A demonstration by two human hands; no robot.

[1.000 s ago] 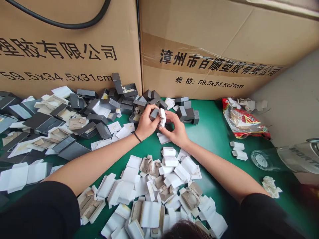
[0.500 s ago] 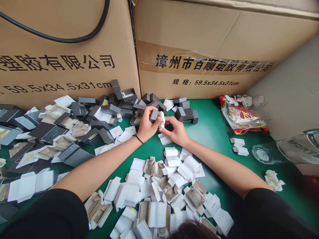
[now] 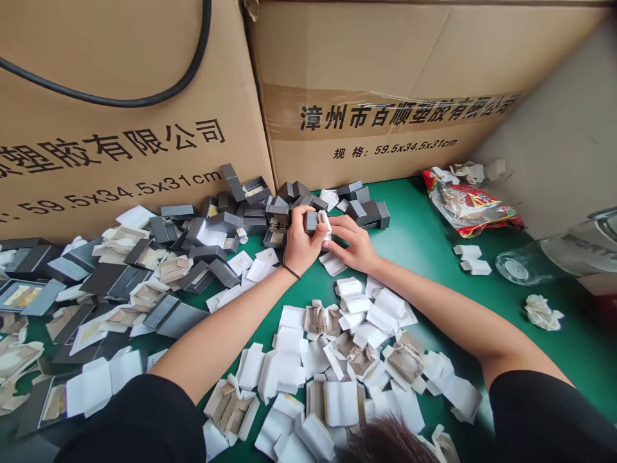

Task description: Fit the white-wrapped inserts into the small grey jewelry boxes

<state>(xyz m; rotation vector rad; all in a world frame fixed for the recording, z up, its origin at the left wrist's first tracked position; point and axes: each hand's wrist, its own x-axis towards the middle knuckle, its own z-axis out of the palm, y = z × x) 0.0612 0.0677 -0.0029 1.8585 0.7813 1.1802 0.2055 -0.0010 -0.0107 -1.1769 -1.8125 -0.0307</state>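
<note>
My left hand point(image 3: 303, 244) is closed around a small dark box point(image 3: 311, 222), near the middle of the green table. A white folded card piece point(image 3: 324, 224) sits at the right side of that box, between both hands. The fingers of my right hand point(image 3: 354, 244) are pressed against the white piece from the right. Just beyond and left of my hands, open black boxes point(image 3: 277, 225) lie in a pile. White folded cards point(image 3: 357, 308) are heaped on the near side.
Large cardboard cartons point(image 3: 385, 83) stand behind the green table point(image 3: 409, 218). On the right lie a red snack bag point(image 3: 470, 202), a clear glass vessel point(image 3: 559, 257) and crumpled paper point(image 3: 543, 312). More black boxes point(image 3: 108, 280) cover the left side. A black cable hangs at upper left.
The view has shifted, so the table items appear moved. The fingers of my right hand now lie straighter across the white piece; my left hand still grips the dark box.
</note>
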